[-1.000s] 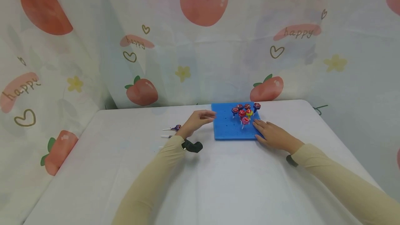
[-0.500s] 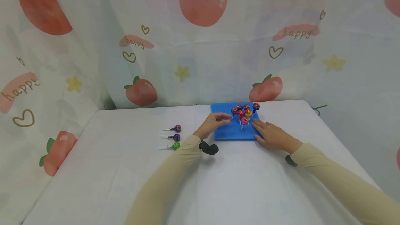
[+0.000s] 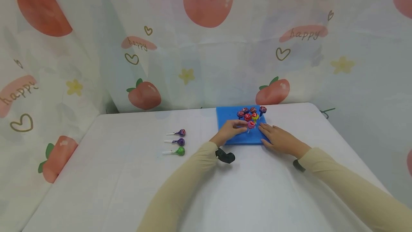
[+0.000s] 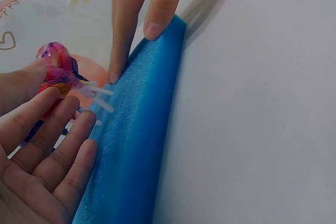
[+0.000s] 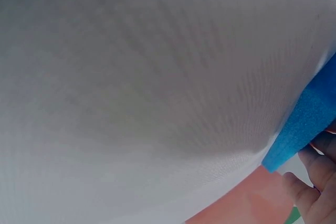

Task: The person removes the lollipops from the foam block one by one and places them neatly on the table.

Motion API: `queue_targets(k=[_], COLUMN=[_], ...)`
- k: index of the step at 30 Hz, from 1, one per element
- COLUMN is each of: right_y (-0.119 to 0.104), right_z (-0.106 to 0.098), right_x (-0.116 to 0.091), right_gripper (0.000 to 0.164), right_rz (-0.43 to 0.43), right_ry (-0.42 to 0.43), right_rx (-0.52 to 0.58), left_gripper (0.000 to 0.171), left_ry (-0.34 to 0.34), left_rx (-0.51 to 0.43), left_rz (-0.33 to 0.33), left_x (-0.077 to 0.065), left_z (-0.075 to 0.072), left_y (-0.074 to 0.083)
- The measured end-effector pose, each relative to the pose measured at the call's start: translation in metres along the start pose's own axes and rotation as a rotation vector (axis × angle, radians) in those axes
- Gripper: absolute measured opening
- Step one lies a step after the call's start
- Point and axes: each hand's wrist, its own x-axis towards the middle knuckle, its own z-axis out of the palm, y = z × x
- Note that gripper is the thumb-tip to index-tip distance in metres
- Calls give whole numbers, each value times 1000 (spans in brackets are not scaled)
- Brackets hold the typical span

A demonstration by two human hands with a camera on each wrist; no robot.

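Observation:
A blue foam board (image 3: 239,138) with small holes lies near the table's back edge. Several wrapped lollipops stand upright in its right half, among them a pink lollipop (image 3: 251,125) in front and a yellow-and-red lollipop (image 3: 255,116). My left hand (image 3: 230,131) is over the board at the pink lollipop, thumb and fingers extended towards its head. In the left wrist view, the thumb overlaps the pink wrapper (image 4: 58,59); whether it touches is unclear. My right hand (image 3: 281,140) rests on the board's right edge, fingers fairly straight; the right wrist view shows only some fingers (image 5: 320,169).
Left of the board, three lollipops lie in a column on the white table: a red-and-purple lollipop (image 3: 181,133), a purple lollipop (image 3: 180,141) and a green lollipop (image 3: 180,151). Their sticks point left. A fruit-printed curtain (image 3: 206,71) hangs behind the table.
My left hand has moved right from the board's left edge to the pink lollipop, uncovering the loose lollipops. My right hand has stayed at the board's right edge.

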Motion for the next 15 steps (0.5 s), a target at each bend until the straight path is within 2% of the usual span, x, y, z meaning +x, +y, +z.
queue_targets(k=[7,15], right_y=[-1,-1], right_z=[2,1], right_x=[0,0], right_gripper=[58,59], right_rz=[3,16], right_ry=[6,-4], right_rx=[0,5], left_gripper=[40,42], left_ry=[-8,-7], left_rx=[14,41], left_rz=[-14,12], left_x=[3,9], left_z=[10,17], left_y=[1,2])
